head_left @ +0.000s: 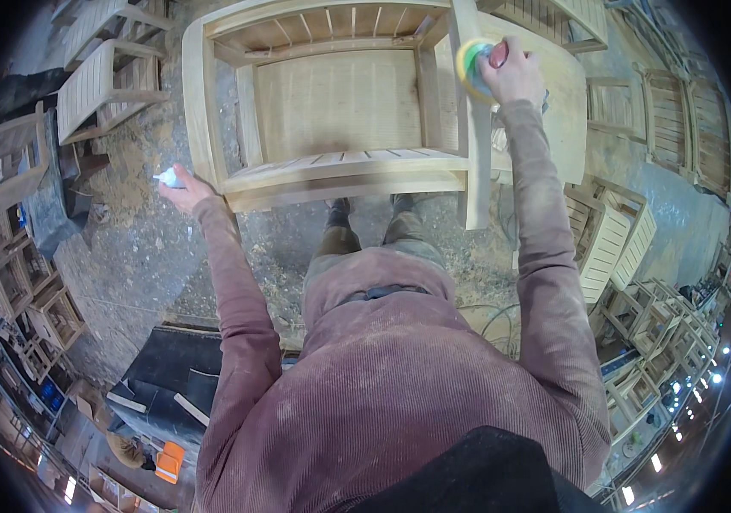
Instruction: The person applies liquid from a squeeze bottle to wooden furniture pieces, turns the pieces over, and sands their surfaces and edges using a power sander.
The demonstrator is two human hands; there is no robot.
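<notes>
A pale wooden chair frame (344, 179) with slatted sides stands in front of me, with a flat wooden panel (340, 98) showing inside it. My right hand (519, 77) is closed around a round sander (470, 70) with a yellow rim, green middle and red part. Its disc lies against the frame's right-hand upright post (475, 154). Off the frame's near left corner, my left hand (186, 195) wraps around a small whitish-blue bottle (168, 178) with a thin nozzle pointing left. The fingers partly hide the bottle, and it is apart from the frame.
A light wooden board (564, 111) lies beyond my right forearm. Slatted wooden chairs (96, 90) stand at the left, with more chair frames (609, 235) at the right. A dark covered bench (168, 372) is near my left elbow. A cable (498, 316) runs along the dusty floor.
</notes>
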